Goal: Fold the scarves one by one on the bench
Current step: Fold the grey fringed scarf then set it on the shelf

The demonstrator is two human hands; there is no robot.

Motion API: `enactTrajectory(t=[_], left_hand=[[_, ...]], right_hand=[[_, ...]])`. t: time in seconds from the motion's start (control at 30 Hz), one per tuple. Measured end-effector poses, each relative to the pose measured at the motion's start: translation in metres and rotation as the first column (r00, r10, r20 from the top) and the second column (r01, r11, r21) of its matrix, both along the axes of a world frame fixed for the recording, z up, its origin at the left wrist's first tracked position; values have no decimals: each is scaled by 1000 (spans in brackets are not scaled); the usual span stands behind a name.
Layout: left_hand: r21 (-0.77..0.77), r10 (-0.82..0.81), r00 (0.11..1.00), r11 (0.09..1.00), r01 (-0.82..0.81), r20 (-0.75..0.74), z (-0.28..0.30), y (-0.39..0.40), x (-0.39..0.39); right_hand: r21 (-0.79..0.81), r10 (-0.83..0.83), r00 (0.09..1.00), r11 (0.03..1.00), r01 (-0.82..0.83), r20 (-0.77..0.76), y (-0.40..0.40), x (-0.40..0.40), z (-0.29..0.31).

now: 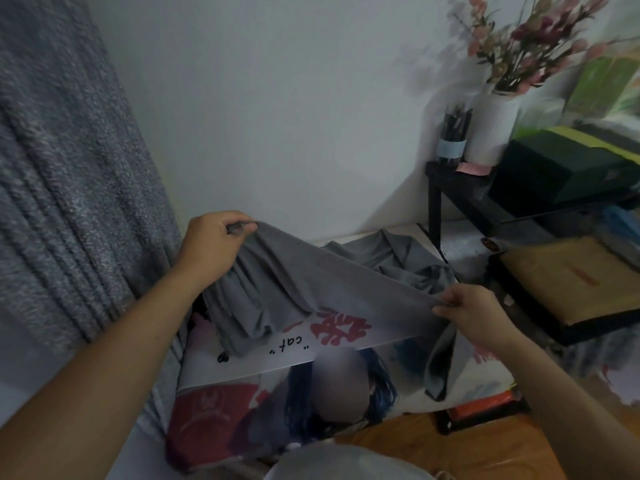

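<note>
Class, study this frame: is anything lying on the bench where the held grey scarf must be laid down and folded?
Yes. The left hand and right hand pinch the grey scarf above the bench; more crumpled grey cloth lies at its far end.

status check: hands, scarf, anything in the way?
Left hand and right hand each pinch the grey scarf, stretched above the bench. More grey cloth heaped behind. Nothing blocking.

Dim, flat indoor light w/ bluish cast; soft blur throughout, edges smeared by wide-angle distortion.
</note>
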State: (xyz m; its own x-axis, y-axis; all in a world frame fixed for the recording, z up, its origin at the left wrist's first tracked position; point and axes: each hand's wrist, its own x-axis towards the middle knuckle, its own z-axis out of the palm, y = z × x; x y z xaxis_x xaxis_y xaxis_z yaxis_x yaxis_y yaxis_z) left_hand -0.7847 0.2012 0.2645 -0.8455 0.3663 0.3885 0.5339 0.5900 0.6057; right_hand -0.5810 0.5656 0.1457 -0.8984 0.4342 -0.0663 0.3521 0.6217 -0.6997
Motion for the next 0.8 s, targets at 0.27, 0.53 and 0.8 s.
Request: enactTrajectory(t=[0.27, 0.53, 0.8], left_hand=[[11, 36, 999, 999, -36, 12, -15, -4, -8], [-76, 138, 987, 988, -132, 82, -28, -6, -7], [-410, -279, 921, 832, 373, 272, -23, 73, 84]], right_hand=[[-256, -201, 971, 953, 162, -131, -1, -3, 3], [-538, -274, 939, 833, 126, -206, -9, 2, 29], [-2, 234, 922, 969, -247, -307, -84, -29, 77]])
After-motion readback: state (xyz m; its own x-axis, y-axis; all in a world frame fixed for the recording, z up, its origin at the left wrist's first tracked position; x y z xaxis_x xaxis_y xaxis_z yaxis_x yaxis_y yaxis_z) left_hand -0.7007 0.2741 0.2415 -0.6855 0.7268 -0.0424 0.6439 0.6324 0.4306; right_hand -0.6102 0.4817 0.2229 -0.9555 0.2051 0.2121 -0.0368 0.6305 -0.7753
